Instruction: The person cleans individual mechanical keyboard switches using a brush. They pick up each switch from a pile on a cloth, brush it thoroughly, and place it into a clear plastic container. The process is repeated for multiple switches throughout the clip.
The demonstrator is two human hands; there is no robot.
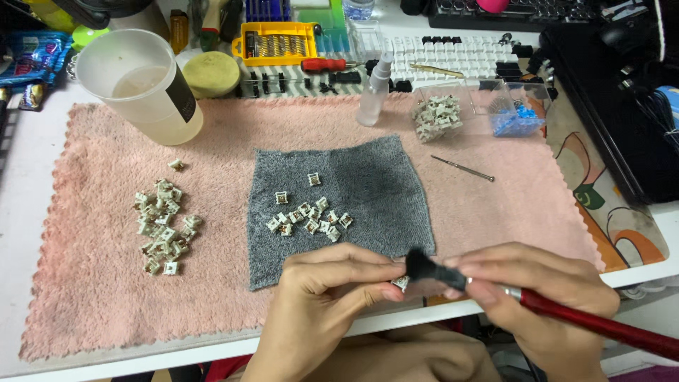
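Note:
My left hand pinches a small white keyboard switch at the near edge of the grey cloth. My right hand grips a red-handled brush, and its black bristles rest against the switch. Several more switches lie in a cluster on the grey cloth. A larger pile of switches sits to the left on the pink towel.
A translucent cup with liquid stands at the back left. A spray bottle, a clear box of switches, a box of blue parts, a thin metal tool, a yellow bit case and keycaps line the back.

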